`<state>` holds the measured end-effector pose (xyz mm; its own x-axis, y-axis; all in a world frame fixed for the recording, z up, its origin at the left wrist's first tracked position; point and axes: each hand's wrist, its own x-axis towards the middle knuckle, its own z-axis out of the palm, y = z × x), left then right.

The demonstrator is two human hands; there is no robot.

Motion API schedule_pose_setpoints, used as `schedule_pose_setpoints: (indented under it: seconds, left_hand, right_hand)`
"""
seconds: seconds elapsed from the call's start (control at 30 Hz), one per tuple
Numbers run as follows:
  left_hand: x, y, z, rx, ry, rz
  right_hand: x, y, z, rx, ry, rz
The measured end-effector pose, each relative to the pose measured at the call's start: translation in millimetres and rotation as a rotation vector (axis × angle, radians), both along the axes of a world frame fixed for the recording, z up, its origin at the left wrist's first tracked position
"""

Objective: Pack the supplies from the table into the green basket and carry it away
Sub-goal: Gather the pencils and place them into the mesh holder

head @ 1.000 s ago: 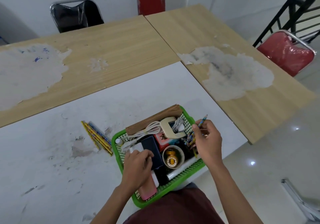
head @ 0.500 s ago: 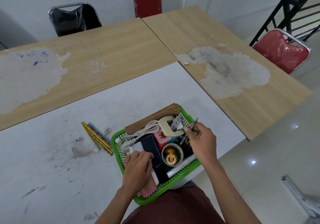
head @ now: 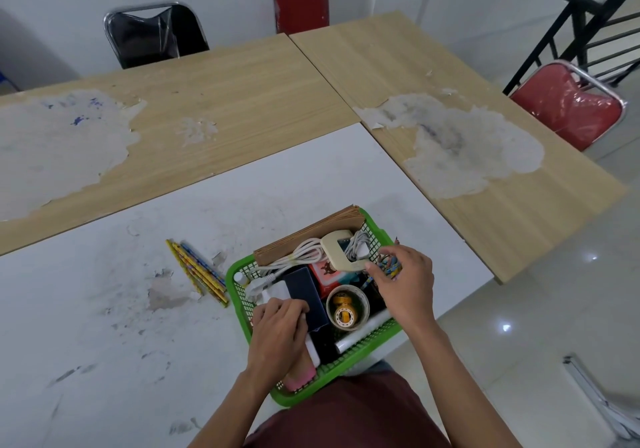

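White worktop [head: 138, 309], scuffed and chipped. Green plastic mesh basket [head: 313, 388] sits at its near edge, packed full: cords, boxes, tape roll [head: 348, 305]. Your left hand [head: 277, 336]: fingers curled onto a dark box [head: 306, 291] inside; grip can't be told. Your right hand [head: 405, 285]: fingers pinch a pencil bundle [head: 389, 267] at the basket's right wall. Loose pencils [head: 199, 272] lie just left of it.

One white table [head: 104, 309], two wooden tables [head: 214, 94], one green basket [head: 232, 286] at the white table's near edge, about four pencils [head: 199, 271] lying loose, one tape roll [head: 360, 295], one black chair [head: 156, 37], two red chairs [head: 568, 111].
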<state>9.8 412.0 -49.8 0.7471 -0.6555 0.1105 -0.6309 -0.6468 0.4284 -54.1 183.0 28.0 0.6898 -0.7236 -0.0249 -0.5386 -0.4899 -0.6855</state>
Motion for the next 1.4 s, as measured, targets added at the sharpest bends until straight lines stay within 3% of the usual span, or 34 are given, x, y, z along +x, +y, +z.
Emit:
schedule_pose_setpoints:
  seconds: [0.23, 0.43, 0.53, 0.7, 0.87, 1.03, 1.23, 1.4]
  left_hand:
    - [5, 5, 3, -0.096, 0.155, 0.056]
    - [5, 10, 2, -0.129, 0.176, 0.050]
    - [3, 7, 2, -0.134, 0.149, 0.059]
    - [1, 5, 1, -0.115, 0.109, 0.063]
    - [1, 5, -1, -0.089, 0.071, 0.058]
    - [1, 5, -3, -0.071, 0.061, 0.067]
    - [1, 4, -2, -0.071, 0.054, 0.064]
    - [0, 5, 0, -0.096, 0.083, 0.073]
  right_hand:
    - [11, 7, 11, -0.125, 0.078, 0.030]
    - [7, -2, 16, 0.146, 0.042, 0.024]
    - [1, -2, 16, 0.216, -0.080, -0.058]
    - [-7, -9, 24, 0.085, -0.378, -0.217]
    - [-8, -17, 23, -0.021, -0.469, -0.285]
    - [-6, -10, 15, -0.106, -0.435, -0.130]
    - [-1, -12, -1, 0.089, -0.130, -0.029]
    - [3, -2, 10, -0.041, -0.198, -0.036]
